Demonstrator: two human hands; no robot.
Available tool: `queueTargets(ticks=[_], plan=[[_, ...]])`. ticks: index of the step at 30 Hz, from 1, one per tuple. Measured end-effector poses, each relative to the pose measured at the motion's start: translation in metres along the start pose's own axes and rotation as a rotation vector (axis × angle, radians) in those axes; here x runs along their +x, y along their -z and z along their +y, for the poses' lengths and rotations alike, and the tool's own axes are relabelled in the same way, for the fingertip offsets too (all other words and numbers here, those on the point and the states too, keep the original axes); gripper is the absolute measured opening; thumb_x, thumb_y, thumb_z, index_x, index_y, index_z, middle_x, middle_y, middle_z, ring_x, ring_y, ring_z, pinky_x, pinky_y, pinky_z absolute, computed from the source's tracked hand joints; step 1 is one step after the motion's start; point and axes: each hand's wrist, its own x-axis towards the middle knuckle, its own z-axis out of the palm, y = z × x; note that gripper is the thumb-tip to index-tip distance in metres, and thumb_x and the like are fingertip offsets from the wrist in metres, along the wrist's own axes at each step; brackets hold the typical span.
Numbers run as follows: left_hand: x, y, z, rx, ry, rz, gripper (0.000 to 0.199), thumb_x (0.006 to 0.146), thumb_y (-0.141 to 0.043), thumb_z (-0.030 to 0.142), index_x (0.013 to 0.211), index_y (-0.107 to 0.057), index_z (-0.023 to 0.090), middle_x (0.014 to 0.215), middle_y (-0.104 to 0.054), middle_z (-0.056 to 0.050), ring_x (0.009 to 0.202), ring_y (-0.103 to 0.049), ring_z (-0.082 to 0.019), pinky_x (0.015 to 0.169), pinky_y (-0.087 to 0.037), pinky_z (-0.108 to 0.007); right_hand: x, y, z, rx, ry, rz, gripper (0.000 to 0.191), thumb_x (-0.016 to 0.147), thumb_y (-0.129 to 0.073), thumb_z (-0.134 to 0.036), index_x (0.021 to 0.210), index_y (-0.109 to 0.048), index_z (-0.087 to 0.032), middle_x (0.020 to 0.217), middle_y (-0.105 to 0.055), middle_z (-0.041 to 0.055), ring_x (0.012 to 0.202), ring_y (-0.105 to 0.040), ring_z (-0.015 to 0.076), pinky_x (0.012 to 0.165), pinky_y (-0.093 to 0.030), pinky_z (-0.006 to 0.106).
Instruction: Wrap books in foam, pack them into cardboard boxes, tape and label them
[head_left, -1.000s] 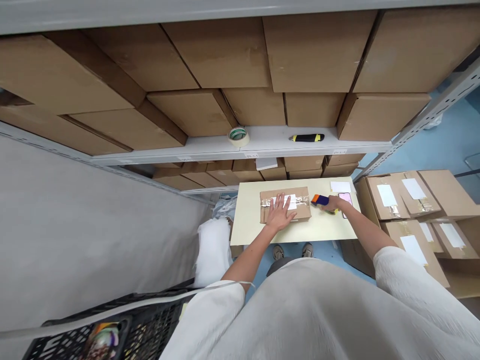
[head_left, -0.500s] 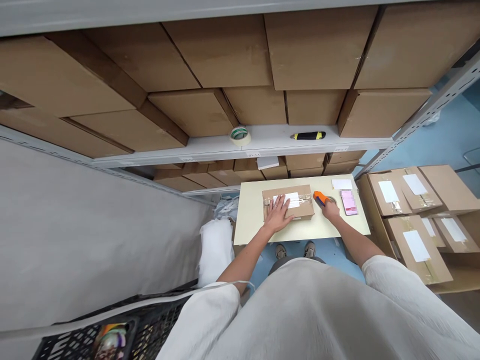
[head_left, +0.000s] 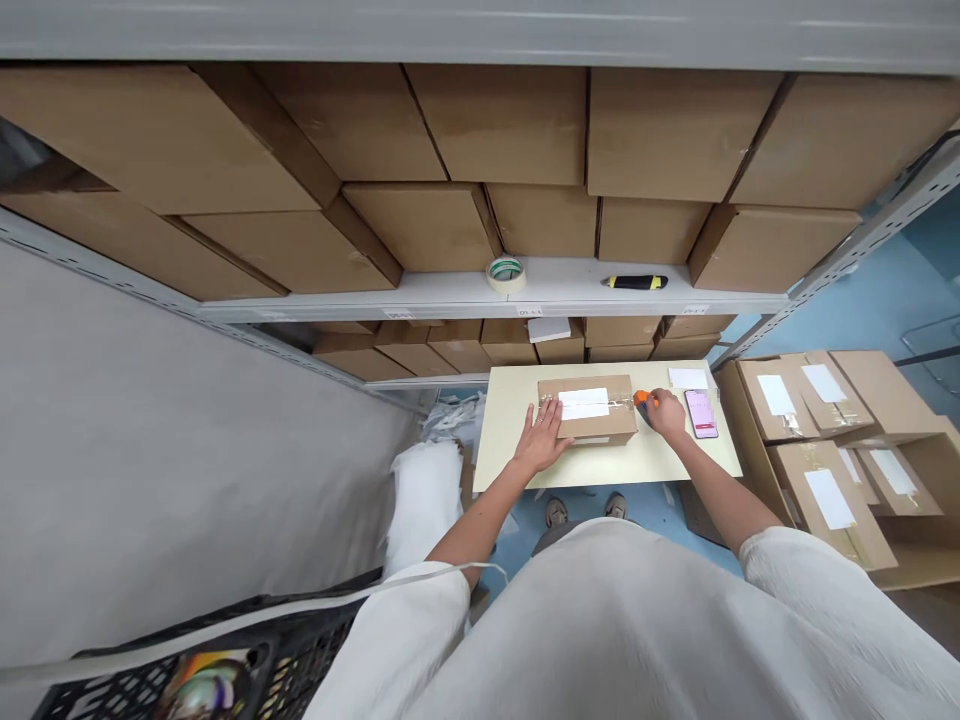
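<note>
Carton (head_left: 624, 420) on the counter (head_left: 600, 468) looks mostly sealed: flaps shut, clear tape (head_left: 622, 403) and white label (head_left: 585, 403) on top. Left hand (head_left: 541, 438) is spread against one end, right hand (head_left: 667, 412) grips probably a tape dispenser (head_left: 643, 398) near the other. Can't tell if any taping's left, tbh.

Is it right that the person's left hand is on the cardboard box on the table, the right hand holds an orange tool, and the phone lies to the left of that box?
Not quite: in the head view the phone lies to the right of the box. The left hand is on the box and the right hand holds the orange tool.
</note>
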Motion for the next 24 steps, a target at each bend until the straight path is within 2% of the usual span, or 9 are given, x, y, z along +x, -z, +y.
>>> queueTargets(ticks=[2,5,8,11,14,18,21,24], plan=[[0.001,0.001,-0.006,-0.002,0.01,0.008,0.091,0.108,-0.047,0.059,0.181,-0.012,0.018,0.186,-0.02,-0.016,0.174,-0.013,-0.035,0.141,-0.004,-0.06,-0.004,0.009,-0.016,0.163,0.025,0.034,0.05,0.115,-0.028,-0.043,0.149,-0.059,-0.023,0.145,-0.067,0.0157,0.128,-0.066,0.0278,0.098,-0.052,0.035],[0.001,0.002,-0.016,-0.013,0.013,0.011,0.092,0.106,-0.049,0.064,0.181,-0.019,0.02,0.185,-0.021,-0.017,0.174,-0.013,-0.036,0.14,-0.004,-0.061,-0.011,0.014,-0.04,0.304,0.092,0.028,0.052,0.112,-0.041,-0.048,0.159,-0.049,-0.028,0.149,-0.065,0.013,0.12,-0.069,0.0271,0.098,-0.054,0.037],[0.001,0.004,-0.023,-0.031,0.009,0.007,0.091,0.106,-0.047,0.067,0.18,-0.023,0.019,0.185,-0.021,-0.018,0.174,-0.013,-0.035,0.14,-0.004,-0.061,-0.018,0.012,-0.058,0.254,0.143,0.006,0.051,0.108,-0.05,-0.046,0.157,-0.05,-0.028,0.152,-0.06,0.0133,0.116,-0.07,0.027,0.098,-0.055,0.037],[0.0,0.004,-0.027,-0.048,0.005,0.005,0.091,0.107,-0.045,0.067,0.179,-0.024,0.017,0.186,-0.019,-0.018,0.174,-0.012,-0.035,0.14,-0.004,-0.061,-0.021,0.005,-0.067,0.125,0.128,0.001,0.05,0.107,-0.053,-0.04,0.154,-0.052,-0.027,0.154,-0.057,0.0142,0.118,-0.069,0.0278,0.096,-0.056,0.036],[0.0,0.003,-0.028,-0.075,0.003,0.003,0.094,0.105,-0.048,0.068,0.179,-0.023,0.017,0.186,-0.018,-0.018,0.174,-0.011,-0.036,0.14,-0.006,-0.061,-0.021,-0.001,-0.072,0.1,0.08,0.021,0.052,0.104,-0.055,-0.036,0.155,-0.05,-0.028,0.15,-0.059,0.0129,0.124,-0.067,0.0286,0.098,-0.055,0.037],[0.002,0.002,-0.027,-0.114,0.01,-0.008,0.1,0.102,-0.049,0.075,0.178,-0.026,0.014,0.185,-0.018,-0.02,0.174,-0.011,-0.039,0.139,-0.01,-0.062,-0.019,-0.006,-0.077,0.178,0.004,0.051,0.052,0.101,-0.056,-0.035,0.152,-0.051,-0.028,0.146,-0.063,0.0116,0.128,-0.065,0.0273,0.104,-0.052,0.038],[0.007,0.006,-0.023,-0.135,0.057,0.012,0.088,0.106,-0.043,0.071,0.174,-0.037,0.016,0.183,-0.027,-0.021,0.172,-0.019,-0.041,0.137,-0.014,-0.065,-0.02,-0.008,-0.072,0.248,0.011,0.059,0.052,0.101,-0.057,-0.034,0.152,-0.053,-0.026,0.145,-0.065,0.0121,0.127,-0.066,0.0266,0.108,-0.052,0.038],[0.015,0.016,-0.011,-0.153,0.072,0.053,0.071,0.111,-0.036,0.059,0.169,-0.047,0.018,0.181,-0.034,-0.02,0.168,-0.026,-0.043,0.136,-0.016,-0.069,-0.023,-0.013,-0.052,0.293,0.035,0.078,0.047,0.103,-0.053,-0.034,0.149,-0.057,-0.024,0.146,-0.066,0.0126,0.125,-0.067,0.025,0.108,-0.053,0.037]])
